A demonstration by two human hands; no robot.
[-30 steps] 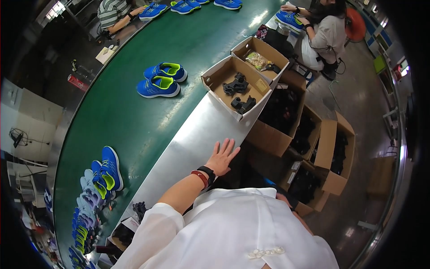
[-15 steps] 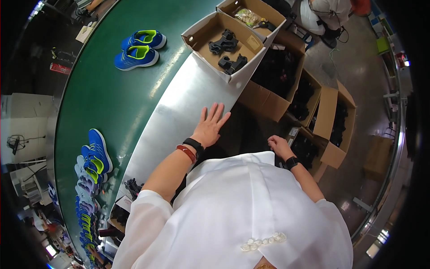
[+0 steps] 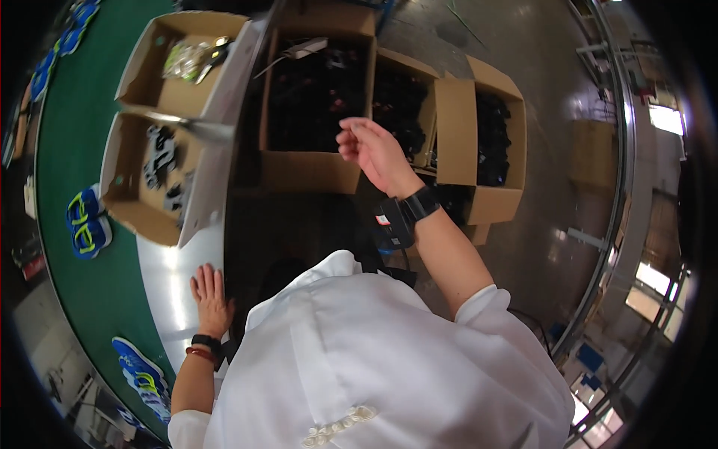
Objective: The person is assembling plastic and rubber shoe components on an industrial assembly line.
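My left hand [image 3: 212,305] lies flat on the shiny metal ledge [image 3: 166,278], its fingers stretched out. My right hand [image 3: 378,157] hovers by the near right corner of a large brown carton [image 3: 310,172] full of dark parts. Its fingers are curled in, and no object shows in them. Ahead of my left hand sits a shallow open box [image 3: 134,213] with a few black clip-like parts [image 3: 159,156]. Beyond it, a second open box [image 3: 142,78] holds a clear bag of small pale pieces [image 3: 187,60] and a yellow-and-black tool [image 3: 215,56].
Blue shoes with lime linings [image 3: 88,223] stand on the green conveyor belt [image 3: 63,165] at left, with more blue shoes [image 3: 142,374] nearer me. Several cartons of dark parts, one with a raised flap [image 3: 456,131], crowd the right. A metal rail [image 3: 598,254] curves beyond.
The view has turned to the right. My right hand has risen from beside my body and reached forward to the large carton. My left hand stays flat on the ledge.
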